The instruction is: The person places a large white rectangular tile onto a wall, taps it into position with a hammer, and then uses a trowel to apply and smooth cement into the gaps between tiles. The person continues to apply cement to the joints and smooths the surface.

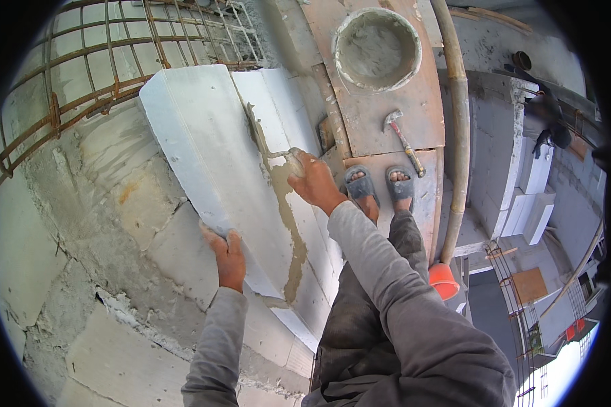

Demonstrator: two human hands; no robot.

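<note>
A long white lightweight block point(204, 136) lies along the top of a wall. My left hand point(225, 261) grips its left edge, thumb on the face and fingers at the side. Grey mortar point(288, 217) runs in an uneven band down the seam between this block and the white blocks to its right. My right hand point(313, 182) is closed around a trowel point(293, 157), whose handle is mostly hidden by the fingers. The trowel's visible end touches the upper part of the mortar band.
A bucket point(342, 61) of wet mortar and a hammer point(402, 139) rest on the plank platform point(360, 119) by my sandalled feet. A bamboo pole point(458, 102) edges it, near an orange bucket point(444, 281). Rusty rebar point(81, 51) crosses the upper left. Another person point(553, 122) is far right.
</note>
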